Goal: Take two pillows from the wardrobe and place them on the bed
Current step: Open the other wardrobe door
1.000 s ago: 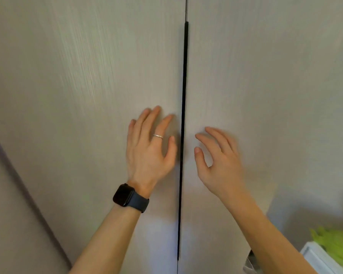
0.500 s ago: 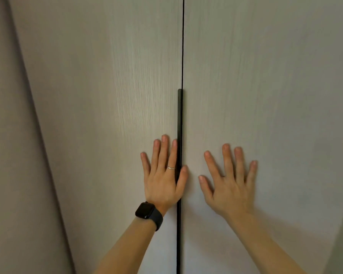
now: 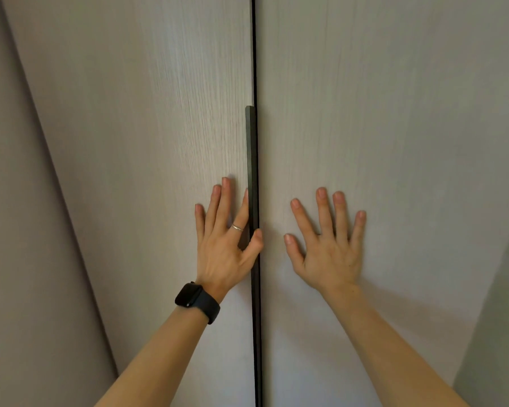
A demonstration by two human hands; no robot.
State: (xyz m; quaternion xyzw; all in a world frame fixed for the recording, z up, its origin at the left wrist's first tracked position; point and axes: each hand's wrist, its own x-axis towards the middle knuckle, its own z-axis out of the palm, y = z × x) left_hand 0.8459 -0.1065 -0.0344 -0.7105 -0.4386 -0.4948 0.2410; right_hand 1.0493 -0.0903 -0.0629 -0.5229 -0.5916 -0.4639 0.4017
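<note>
Left hand [image 3: 224,248] and right hand [image 3: 328,248] lie flat, fingers [image 3: 210,211] spread, on the wardrobe [image 3: 159,113]; the left thumb touches the upright handle [image 3: 250,160].

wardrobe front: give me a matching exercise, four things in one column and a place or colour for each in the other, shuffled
Column one
1. left hand
2. right hand
3. watch
4. ring

Column two
a. flat on the right door
b. silver
c. thumb against the dark handle
d. black

Pairs: 1-c, 2-a, 3-d, 4-b
</note>
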